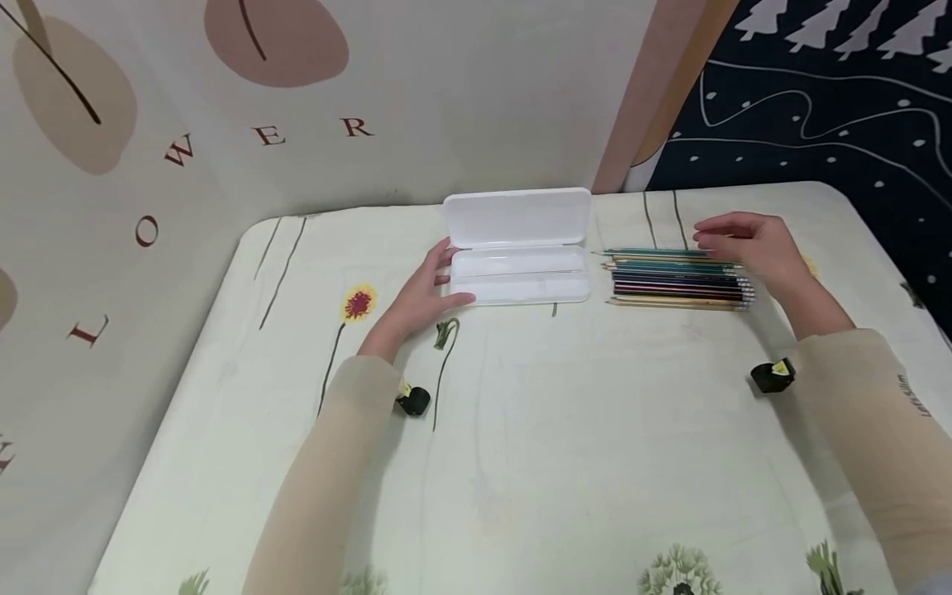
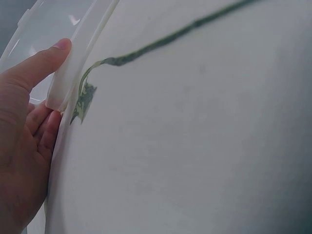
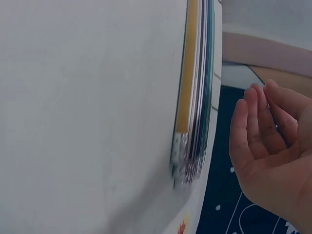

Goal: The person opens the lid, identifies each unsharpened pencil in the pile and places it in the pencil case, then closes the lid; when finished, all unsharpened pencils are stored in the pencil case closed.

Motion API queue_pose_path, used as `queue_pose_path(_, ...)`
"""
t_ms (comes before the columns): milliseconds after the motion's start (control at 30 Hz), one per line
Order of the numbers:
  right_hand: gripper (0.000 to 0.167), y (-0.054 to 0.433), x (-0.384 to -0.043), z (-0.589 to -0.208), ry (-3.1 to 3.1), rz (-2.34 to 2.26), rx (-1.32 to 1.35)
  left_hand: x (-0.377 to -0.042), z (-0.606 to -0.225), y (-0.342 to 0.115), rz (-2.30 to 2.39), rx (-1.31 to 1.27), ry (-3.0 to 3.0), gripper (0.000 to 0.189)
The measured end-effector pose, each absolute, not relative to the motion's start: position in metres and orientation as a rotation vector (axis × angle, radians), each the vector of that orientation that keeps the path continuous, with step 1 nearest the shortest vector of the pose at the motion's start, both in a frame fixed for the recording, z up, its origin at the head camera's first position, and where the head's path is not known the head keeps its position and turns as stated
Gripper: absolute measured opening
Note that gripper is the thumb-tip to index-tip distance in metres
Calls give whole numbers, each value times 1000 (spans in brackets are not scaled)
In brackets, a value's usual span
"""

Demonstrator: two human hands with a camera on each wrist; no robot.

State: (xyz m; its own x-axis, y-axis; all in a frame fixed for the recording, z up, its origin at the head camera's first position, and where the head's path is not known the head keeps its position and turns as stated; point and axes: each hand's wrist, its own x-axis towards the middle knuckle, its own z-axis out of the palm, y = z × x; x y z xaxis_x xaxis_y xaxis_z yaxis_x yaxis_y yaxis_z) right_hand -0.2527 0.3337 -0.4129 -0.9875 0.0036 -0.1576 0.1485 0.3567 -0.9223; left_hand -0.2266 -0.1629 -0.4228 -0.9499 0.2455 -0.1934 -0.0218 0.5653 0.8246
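A white pencil case (image 1: 521,288) lies with its lid (image 1: 516,218) swung back on the cloth. My left hand (image 1: 420,299) holds its left end, the thumb over the near rim and the fingers along the side. In the left wrist view the thumb (image 2: 51,56) rests on the case's edge and the other fingers bend in at its corner. To the right of the case lies a row of pencils (image 1: 673,281), tips pointing left. Over their far right end hovers my right hand (image 1: 751,240), fingers loosely bent, nothing seen between them.
A pale flowered cloth (image 1: 558,438) covers the table. Behind it stands a light wall hanging (image 1: 461,107) with letters, and a dark printed fabric (image 1: 811,107) hangs at the right. Small black wrist cameras (image 1: 772,377) sit at both sleeves.
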Motion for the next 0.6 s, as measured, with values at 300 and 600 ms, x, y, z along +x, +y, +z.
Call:
queue_pose_path(300,31,335,-227,-383,2577,-1581,266,-227,-424,-164,1333,184,2519,103)
queue_pose_path(600,14,350,-219,-385,2597,-1495,399,-227,-423,-164,1333,172,2513,104)
